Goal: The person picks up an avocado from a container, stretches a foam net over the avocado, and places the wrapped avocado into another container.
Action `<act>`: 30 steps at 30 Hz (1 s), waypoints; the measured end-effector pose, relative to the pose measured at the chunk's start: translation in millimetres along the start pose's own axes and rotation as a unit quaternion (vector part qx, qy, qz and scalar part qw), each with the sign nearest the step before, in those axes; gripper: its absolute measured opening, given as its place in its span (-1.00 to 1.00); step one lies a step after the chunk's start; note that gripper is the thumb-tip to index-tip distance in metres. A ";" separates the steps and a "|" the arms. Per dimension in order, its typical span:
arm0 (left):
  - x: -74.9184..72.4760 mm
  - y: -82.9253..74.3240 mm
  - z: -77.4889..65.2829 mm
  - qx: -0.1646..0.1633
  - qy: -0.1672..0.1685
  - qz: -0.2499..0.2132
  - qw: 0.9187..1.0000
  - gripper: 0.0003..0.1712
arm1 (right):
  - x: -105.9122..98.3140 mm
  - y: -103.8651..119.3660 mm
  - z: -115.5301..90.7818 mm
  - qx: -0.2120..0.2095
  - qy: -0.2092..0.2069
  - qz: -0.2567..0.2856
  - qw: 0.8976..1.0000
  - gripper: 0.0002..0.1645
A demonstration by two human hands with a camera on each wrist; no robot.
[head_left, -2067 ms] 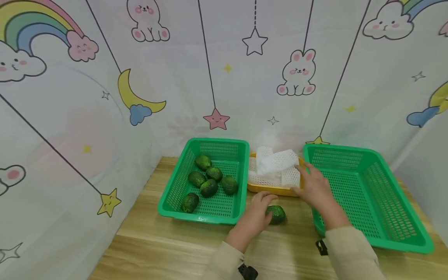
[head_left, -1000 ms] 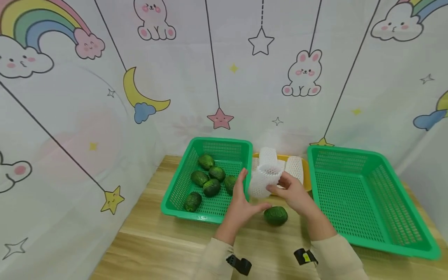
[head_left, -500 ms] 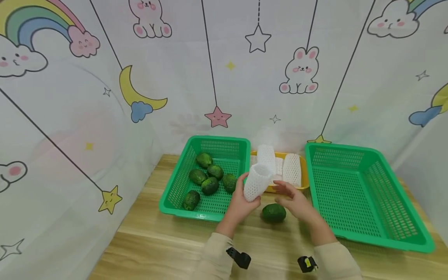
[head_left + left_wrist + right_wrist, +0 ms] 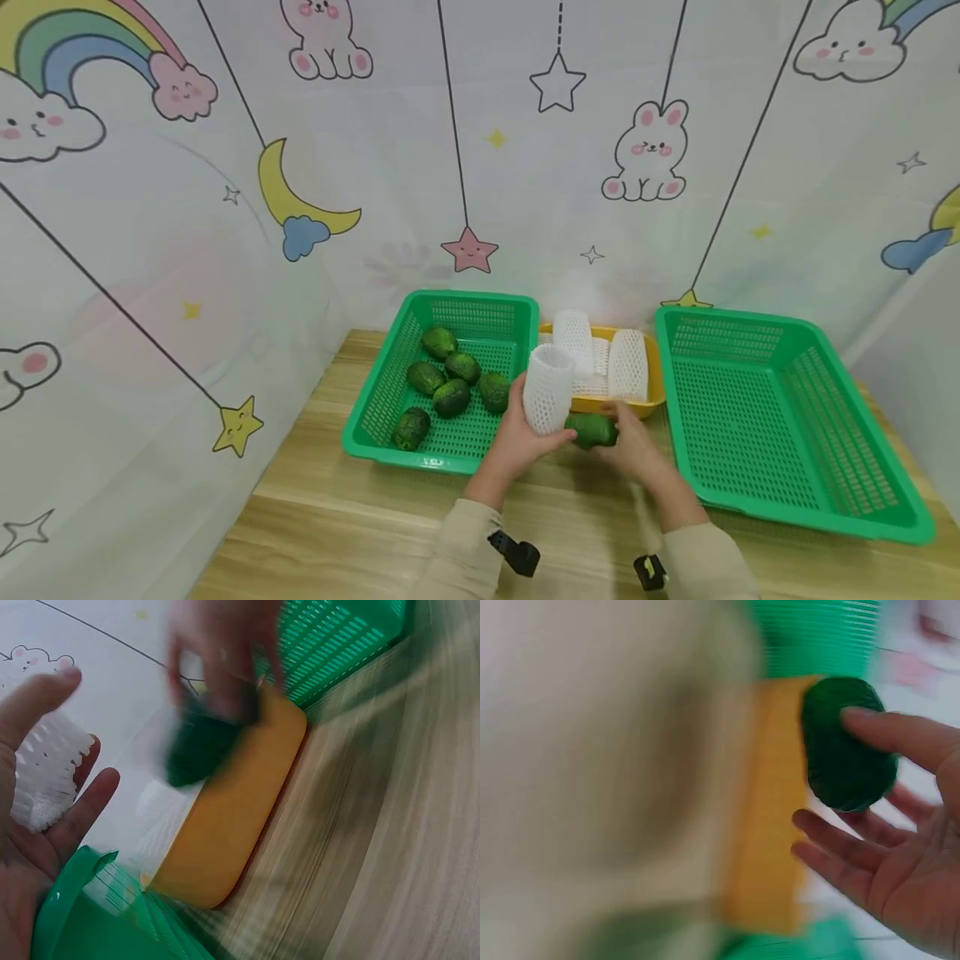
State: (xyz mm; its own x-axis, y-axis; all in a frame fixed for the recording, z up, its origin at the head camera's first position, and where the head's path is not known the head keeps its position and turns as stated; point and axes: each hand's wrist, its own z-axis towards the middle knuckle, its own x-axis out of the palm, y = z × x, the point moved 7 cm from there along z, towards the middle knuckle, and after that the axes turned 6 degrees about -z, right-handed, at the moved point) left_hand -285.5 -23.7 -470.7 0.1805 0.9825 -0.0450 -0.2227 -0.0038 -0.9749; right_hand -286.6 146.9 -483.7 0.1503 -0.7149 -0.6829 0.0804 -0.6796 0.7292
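A white foam net sleeve point(image 4: 547, 392) stands upright in my left hand point(image 4: 513, 442), its open end facing up. In the left wrist view, the thumb and fingers lie on either side of the sleeve point(image 4: 45, 769). My right hand point(image 4: 636, 450) grips a dark green avocado point(image 4: 592, 431) just to the right of the sleeve. The thumb presses on one face of the avocado point(image 4: 847, 754) in the right wrist view, with fingers behind it. That avocado is blurred in the left wrist view, in front of the yellow container's side.
A green basket point(image 4: 438, 463) with several avocados point(image 4: 452, 398) stands on the left. At the back middle, a yellow container point(image 4: 651, 408) holds more white foam sleeves point(image 4: 628, 367). Another green basket point(image 4: 795, 433) stands on the right. A printed cloth point(image 4: 405, 167) hangs behind the wooden table point(image 4: 337, 533).
My right hand took a foam sleeve from the yellow container and passed it to my left hand. It then picked up the avocado from the table and brought it up near the sleeve.
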 end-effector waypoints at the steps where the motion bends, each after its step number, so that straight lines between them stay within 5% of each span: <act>1: -0.2 0.2 0.0 0.005 -0.001 0.002 1.000 0.10 | -15.0 12.0 0.1 -0.003 -0.027 0.036 0.999 -0.25; 3: -1.0 0.0 0.0 0.014 0.000 0.013 1.000 0.06 | -46.7 39.3 -1.2 -0.030 -0.088 0.119 0.989 -0.28; 6: -1.2 -2.4 -0.5 0.021 0.002 0.030 0.999 0.01 | -83.2 82.0 -7.7 -0.134 -0.141 0.206 0.959 -0.33; 8: -0.7 -12.0 -2.5 0.018 0.008 0.041 0.999 -0.02 | -95.1 105.1 -13.8 -0.206 -0.147 0.199 0.947 -0.34; 12: 1.1 -17.3 -2.1 0.020 0.015 0.055 0.998 -0.04 | -102.3 136.8 -29.9 -0.284 -0.145 0.100 0.942 -0.38; 20: 4.0 -3.3 3.5 0.030 0.028 0.051 0.998 -0.06 | -95.5 132.1 -28.4 -0.295 -0.097 0.008 0.951 -0.41; 26: 6.0 -2.8 3.2 0.037 0.045 0.076 0.995 -0.04 | -81.9 127.1 -18.2 -0.220 -0.052 -0.033 0.974 -0.40; 30: 4.7 -3.7 3.1 0.034 0.042 0.072 0.996 -0.01 | -73.1 123.2 -15.0 -0.199 -0.037 -0.035 0.979 -0.46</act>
State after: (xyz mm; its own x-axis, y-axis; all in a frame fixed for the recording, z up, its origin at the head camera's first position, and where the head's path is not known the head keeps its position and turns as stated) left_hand -286.8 -18.4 -466.6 0.2208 0.9539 -0.2033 -0.3159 -0.1272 -0.9402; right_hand -273.0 117.9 -343.2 0.0595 -0.6884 -0.7228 0.4670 -0.6208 0.6297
